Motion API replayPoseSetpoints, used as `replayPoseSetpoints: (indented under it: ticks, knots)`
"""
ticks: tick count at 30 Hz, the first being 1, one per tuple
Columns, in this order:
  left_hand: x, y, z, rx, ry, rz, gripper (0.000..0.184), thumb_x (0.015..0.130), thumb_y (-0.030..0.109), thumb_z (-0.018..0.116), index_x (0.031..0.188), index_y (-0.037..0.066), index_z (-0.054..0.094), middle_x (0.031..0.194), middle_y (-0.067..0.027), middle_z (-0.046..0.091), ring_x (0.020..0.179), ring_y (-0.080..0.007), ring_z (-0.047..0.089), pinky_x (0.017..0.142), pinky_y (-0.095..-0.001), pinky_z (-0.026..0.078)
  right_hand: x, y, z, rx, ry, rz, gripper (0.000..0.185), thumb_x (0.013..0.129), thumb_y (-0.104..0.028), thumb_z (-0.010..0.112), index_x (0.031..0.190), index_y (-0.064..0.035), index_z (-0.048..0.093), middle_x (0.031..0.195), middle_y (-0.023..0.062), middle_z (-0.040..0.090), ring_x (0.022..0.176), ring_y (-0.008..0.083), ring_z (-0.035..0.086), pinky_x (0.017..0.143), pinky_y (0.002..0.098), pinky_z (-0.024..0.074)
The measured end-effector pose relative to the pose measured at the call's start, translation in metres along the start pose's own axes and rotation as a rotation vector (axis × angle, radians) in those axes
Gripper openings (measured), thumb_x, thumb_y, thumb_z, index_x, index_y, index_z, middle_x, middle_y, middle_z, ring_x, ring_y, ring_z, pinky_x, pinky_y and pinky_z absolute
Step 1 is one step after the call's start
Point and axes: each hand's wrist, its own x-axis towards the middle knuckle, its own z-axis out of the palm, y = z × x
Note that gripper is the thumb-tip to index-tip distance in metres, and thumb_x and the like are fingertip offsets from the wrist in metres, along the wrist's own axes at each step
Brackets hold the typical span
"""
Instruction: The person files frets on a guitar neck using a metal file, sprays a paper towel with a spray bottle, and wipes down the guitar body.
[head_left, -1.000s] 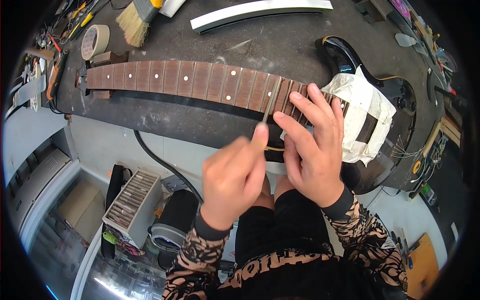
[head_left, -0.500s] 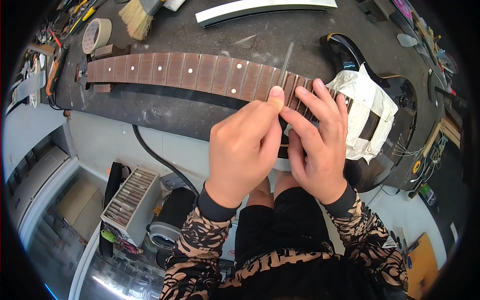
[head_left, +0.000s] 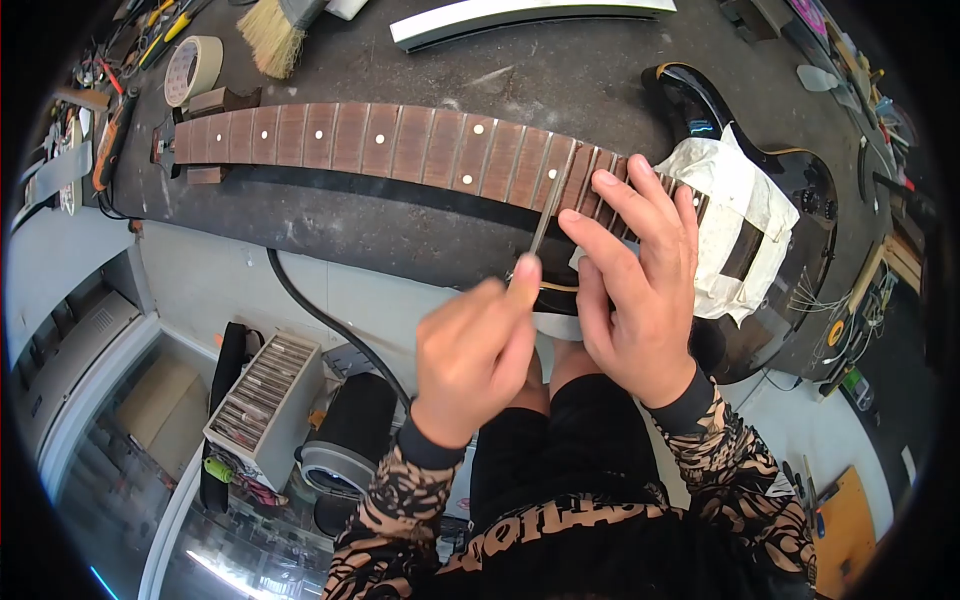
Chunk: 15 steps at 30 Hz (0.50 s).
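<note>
A black electric guitar lies across the bench, its brown fretboard point(head_left: 350, 140) pointing left and its body point(head_left: 800, 200) at the right, partly covered with whitish masking tape point(head_left: 755, 215). My left hand point(head_left: 475, 340) is closed on the lower end of a thin metal file point(head_left: 548, 215), which lies along a fret near the neck's body end. Motion slightly blurs that hand. My right hand point(head_left: 635, 270) rests with spread fingers on the upper frets beside the file, its fingertips touching the fretboard; nothing is held in it.
A neck support block point(head_left: 225, 100) sits under the neck's left part. Behind are a tape roll point(head_left: 193, 72), a brush point(head_left: 270, 40) and a long white-topped bar point(head_left: 530, 22). Tools line the left edge; loose wires point(head_left: 808, 297) are at the right. A box point(head_left: 262, 395) stands below the bench.
Over the last second the file has gone up across the fretboard and back down toward me with my left hand. My right hand stays on the frets. The view has shifted slightly.
</note>
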Motion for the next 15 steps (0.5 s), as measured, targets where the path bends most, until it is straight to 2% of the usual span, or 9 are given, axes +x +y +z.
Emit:
replayPoseSetpoints:
  ticks: [4,7,11,15]
  knots:
    - [0.000,0.003,-0.004,-0.014,-0.009,-0.015,0.052,0.089,-0.013,0.075,0.141,-0.001,0.077,0.077,-0.0101,0.060,0.062,-0.0277,0.061,0.058,-0.0417,0.050,0.000,0.002,0.001,0.006,0.007,-0.006,0.068,0.081,0.006,0.073,0.144,-0.0188,0.076,0.162,0.0106,0.062,0.161,0.0400,0.051,0.135,0.0652,0.0276]
    - [0.045,-0.006,0.016,-0.132,0.104,0.070,0.055,0.088,-0.013,0.075,0.142,-0.001,0.077,0.077,-0.0101,0.060,0.061,-0.0277,0.061,0.057,-0.0417,0.049,-0.002,0.001,0.001,-0.006,0.009,-0.004,0.068,0.081,0.006,0.073,0.144,-0.0190,0.076,0.162,0.0107,0.062,0.161,0.0403,0.051,0.135,0.0649,0.0270]
    - [0.002,-0.001,-0.002,-0.008,-0.006,0.009,0.057,0.087,-0.013,0.076,0.142,-0.001,0.077,0.078,-0.0104,0.060,0.062,-0.0271,0.062,0.057,-0.0410,0.050,-0.001,0.002,0.002,0.002,0.009,-0.010,0.067,0.082,0.006,0.073,0.144,-0.0189,0.076,0.162,0.0110,0.062,0.161,0.0408,0.051,0.135,0.0647,0.0268]
    - [-0.004,-0.001,-0.005,0.006,0.007,0.031,0.054,0.087,-0.012,0.077,0.141,-0.002,0.077,0.078,-0.0104,0.061,0.062,-0.0269,0.063,0.057,-0.0407,0.050,-0.001,0.002,0.001,0.003,0.000,-0.005,0.066,0.082,0.006,0.073,0.144,-0.0189,0.076,0.162,0.0111,0.062,0.161,0.0409,0.051,0.135,0.0645,0.0266]
